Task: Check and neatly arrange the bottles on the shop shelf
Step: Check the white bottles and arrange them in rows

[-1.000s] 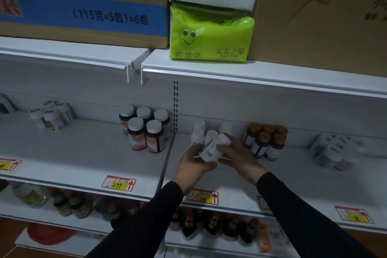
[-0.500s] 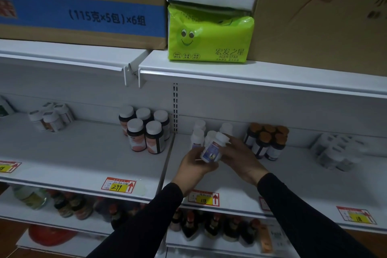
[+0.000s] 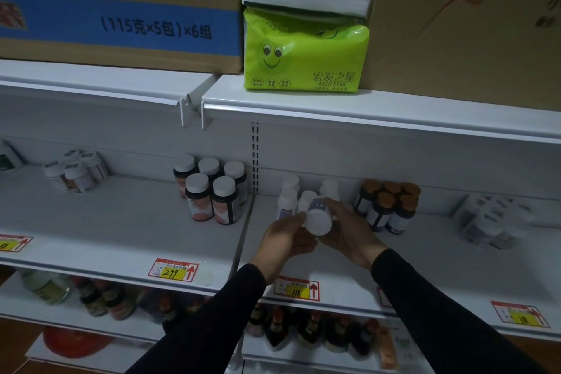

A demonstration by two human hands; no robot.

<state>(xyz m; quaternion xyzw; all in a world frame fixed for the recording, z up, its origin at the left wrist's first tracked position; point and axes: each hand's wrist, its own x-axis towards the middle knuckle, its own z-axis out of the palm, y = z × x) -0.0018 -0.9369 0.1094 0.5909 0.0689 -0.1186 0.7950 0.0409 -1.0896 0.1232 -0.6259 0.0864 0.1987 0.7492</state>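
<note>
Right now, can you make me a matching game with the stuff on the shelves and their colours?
Things:
1. tissue pack
2. caps of the bottles right of the hands
3. bottle held in both hands
4. stripe on the left cardboard box

Colours:
A. white
B. blue
C. bright green
D. orange-brown

Pairs: 1-C, 2-D, 3-A, 4-B

The left hand and the right hand hold the white bottle together.

White bottle [image 3: 317, 218] tilted between left hand [image 3: 285, 238] and right hand [image 3: 349, 232] (above white shelf [image 3: 425, 267]).
</note>
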